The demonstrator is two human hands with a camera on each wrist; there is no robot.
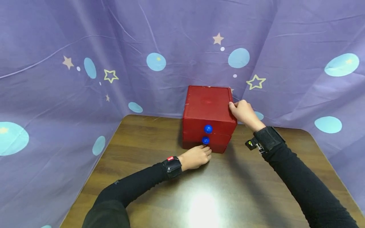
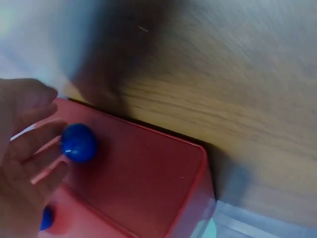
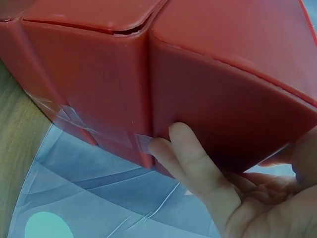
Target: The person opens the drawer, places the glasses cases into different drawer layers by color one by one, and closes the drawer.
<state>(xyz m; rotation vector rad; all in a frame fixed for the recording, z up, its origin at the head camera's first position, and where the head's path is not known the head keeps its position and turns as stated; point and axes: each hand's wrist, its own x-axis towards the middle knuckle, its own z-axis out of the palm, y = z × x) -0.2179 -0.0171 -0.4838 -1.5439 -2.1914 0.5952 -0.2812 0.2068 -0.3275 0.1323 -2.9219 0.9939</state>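
A red two-drawer box (image 1: 209,104) stands on the table, its front towards me. One blue knob (image 1: 208,129) is on the upper drawer and another blue knob (image 1: 205,140) on the lower drawer. My left hand (image 1: 196,157) is right by the lower knob. In the left wrist view its loosely extended fingers (image 2: 37,144) overlap the edge of that knob (image 2: 79,143), not curled round it. My right hand (image 1: 245,112) holds the box's upper right edge, thumb at the top. Two of its fingertips (image 3: 181,133) rest against the side in the right wrist view.
Under the box is a brown wooden table (image 1: 148,136) with rounded far corners. A purple curtain (image 1: 182,38) printed with stars and blue ovals hangs close behind the box. Clear tape (image 3: 74,116) runs along the box's side.
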